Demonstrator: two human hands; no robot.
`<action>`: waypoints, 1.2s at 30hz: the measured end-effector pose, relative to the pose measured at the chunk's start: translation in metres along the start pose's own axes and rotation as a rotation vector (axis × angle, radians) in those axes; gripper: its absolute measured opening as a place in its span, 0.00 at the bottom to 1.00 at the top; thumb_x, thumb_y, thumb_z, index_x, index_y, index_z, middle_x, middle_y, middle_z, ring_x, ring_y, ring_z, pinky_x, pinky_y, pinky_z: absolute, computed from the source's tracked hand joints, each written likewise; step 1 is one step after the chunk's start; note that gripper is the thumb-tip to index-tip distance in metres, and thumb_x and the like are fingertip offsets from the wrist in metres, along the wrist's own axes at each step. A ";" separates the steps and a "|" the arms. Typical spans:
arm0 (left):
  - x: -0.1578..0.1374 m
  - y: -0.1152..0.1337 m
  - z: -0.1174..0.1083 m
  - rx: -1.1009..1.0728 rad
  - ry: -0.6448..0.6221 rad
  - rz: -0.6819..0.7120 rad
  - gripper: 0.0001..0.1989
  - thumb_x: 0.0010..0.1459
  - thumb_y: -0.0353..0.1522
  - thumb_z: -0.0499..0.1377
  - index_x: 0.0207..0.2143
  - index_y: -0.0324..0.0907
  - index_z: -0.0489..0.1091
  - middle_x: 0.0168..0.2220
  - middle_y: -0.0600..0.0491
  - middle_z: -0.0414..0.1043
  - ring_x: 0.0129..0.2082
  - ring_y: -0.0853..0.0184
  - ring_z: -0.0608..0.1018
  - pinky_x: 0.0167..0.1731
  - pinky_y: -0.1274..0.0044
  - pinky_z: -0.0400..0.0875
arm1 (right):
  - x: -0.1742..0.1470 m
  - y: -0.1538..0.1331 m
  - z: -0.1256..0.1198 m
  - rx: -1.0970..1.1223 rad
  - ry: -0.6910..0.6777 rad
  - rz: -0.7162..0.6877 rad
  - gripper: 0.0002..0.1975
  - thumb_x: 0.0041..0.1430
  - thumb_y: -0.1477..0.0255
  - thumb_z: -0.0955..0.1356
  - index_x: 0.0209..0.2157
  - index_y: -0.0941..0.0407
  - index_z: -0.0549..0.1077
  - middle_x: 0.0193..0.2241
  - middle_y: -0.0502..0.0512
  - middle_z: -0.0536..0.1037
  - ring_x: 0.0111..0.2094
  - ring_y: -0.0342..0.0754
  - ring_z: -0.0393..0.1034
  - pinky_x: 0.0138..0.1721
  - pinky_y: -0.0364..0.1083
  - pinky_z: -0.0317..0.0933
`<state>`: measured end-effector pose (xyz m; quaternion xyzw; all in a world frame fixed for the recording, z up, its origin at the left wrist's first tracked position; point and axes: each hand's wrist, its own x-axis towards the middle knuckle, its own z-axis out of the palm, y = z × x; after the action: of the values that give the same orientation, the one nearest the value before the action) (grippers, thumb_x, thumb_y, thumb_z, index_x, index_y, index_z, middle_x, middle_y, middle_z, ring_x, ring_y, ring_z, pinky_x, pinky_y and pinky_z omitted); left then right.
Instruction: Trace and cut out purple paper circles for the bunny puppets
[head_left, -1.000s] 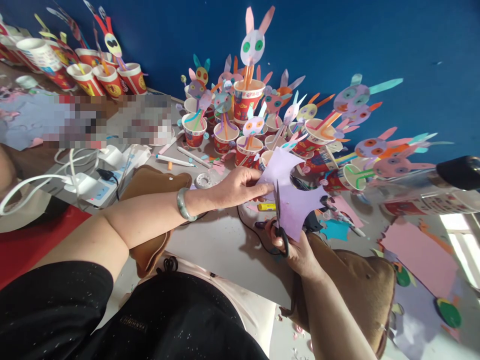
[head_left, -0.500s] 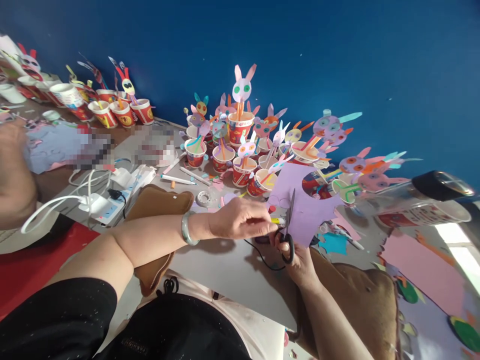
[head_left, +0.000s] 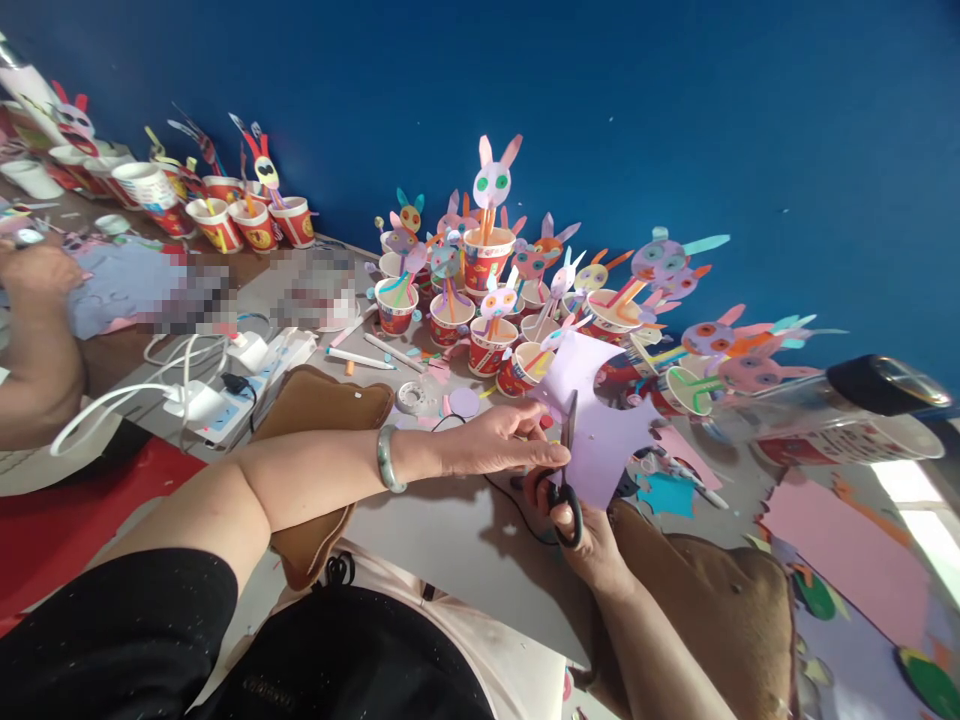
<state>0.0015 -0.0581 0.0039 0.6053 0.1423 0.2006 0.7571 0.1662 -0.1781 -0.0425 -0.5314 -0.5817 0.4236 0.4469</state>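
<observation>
A pale purple sheet of paper (head_left: 604,440) with rounded bites cut from its edges is held up in front of me. My left hand (head_left: 502,440), below a jade-like bangle, pinches the sheet's left edge, though the exact grip is partly hidden. Black-handled scissors (head_left: 570,430) are in my right hand (head_left: 585,540), fingers through the loops. Their blades point upward against the left part of the paper, close to my left fingertips. A purple paper disc (head_left: 463,402) lies on the table just beyond my left wrist.
Paper cups with rabbit-faced figures (head_left: 491,345) crowd the blue wall. A tape roll (head_left: 412,397), markers (head_left: 360,358) and a power strip (head_left: 255,385) lie left. A clear bottle (head_left: 795,410) leans right, near pink paper (head_left: 847,550). Another person's hand (head_left: 41,275) is far left.
The purple paper has turned and shifted slightly in my grip. My left fingers have spread and moved right to its edge, and the scissors have dropped a little to the left.
</observation>
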 end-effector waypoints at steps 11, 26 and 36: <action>0.007 -0.002 -0.003 -0.196 0.290 0.049 0.23 0.49 0.48 0.68 0.28 0.38 0.65 0.20 0.61 0.62 0.20 0.78 0.63 0.21 0.81 0.55 | -0.002 -0.008 0.002 0.049 -0.085 0.138 0.31 0.52 0.38 0.65 0.27 0.55 0.70 0.29 0.58 0.73 0.35 0.52 0.68 0.38 0.49 0.66; 0.014 0.018 -0.040 0.075 0.507 0.254 0.08 0.55 0.33 0.62 0.27 0.41 0.66 0.20 0.60 0.65 0.20 0.77 0.65 0.22 0.79 0.60 | 0.001 -0.030 -0.013 -0.122 -0.477 0.217 0.33 0.53 0.38 0.65 0.25 0.56 0.65 0.24 0.49 0.64 0.26 0.43 0.54 0.26 0.43 0.49; 0.009 0.008 -0.039 0.238 0.269 0.244 0.13 0.57 0.39 0.62 0.30 0.38 0.69 0.26 0.55 0.70 0.24 0.75 0.69 0.25 0.81 0.64 | 0.003 -0.029 -0.020 -0.028 -0.300 0.147 0.33 0.54 0.37 0.64 0.24 0.56 0.64 0.23 0.50 0.64 0.26 0.44 0.55 0.27 0.44 0.50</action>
<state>-0.0094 -0.0192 0.0032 0.6710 0.1905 0.3516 0.6244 0.1784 -0.1768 -0.0094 -0.5096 -0.6074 0.5215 0.3154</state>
